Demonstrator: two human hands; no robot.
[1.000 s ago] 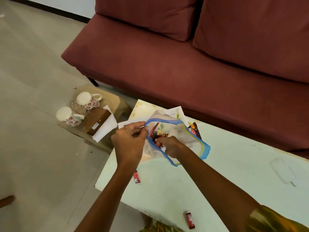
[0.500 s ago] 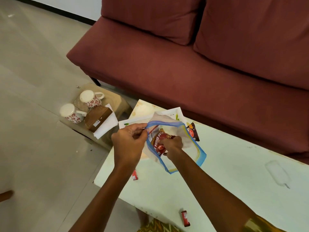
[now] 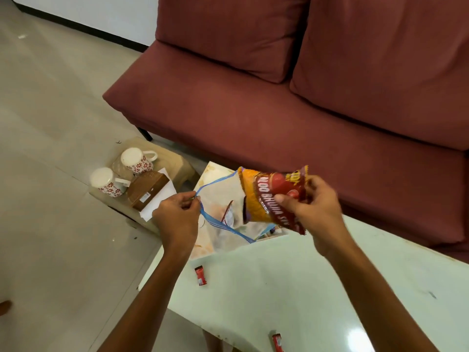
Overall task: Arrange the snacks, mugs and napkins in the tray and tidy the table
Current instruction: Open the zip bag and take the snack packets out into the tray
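My right hand [image 3: 313, 207] grips a red and orange snack packet [image 3: 270, 196], held up above the pale table [image 3: 291, 288]. My left hand [image 3: 177, 214] pinches the blue rim of a clear zip bag [image 3: 220, 212] and holds its mouth open; another small packet shows inside the bag. Two small red sachets lie on the table, one near the left edge [image 3: 200, 275] and one at the front edge [image 3: 278, 342]. Two white mugs with red flowers [image 3: 107, 181] [image 3: 137, 160] stand upside down on a low stool [image 3: 175, 161] to the left, beside a brown box [image 3: 147, 189] on white napkins [image 3: 162, 196].
A maroon sofa [image 3: 279, 118] runs along the far side of the table. Beige tiled floor [image 3: 50, 237] lies to the left. A printed sheet [image 3: 213, 174] lies under the zip bag at the table's far left corner.
My right hand has pulled the red and orange snack packet out of the zip bag and lifted it to the right. My left hand still holds the bag's rim.
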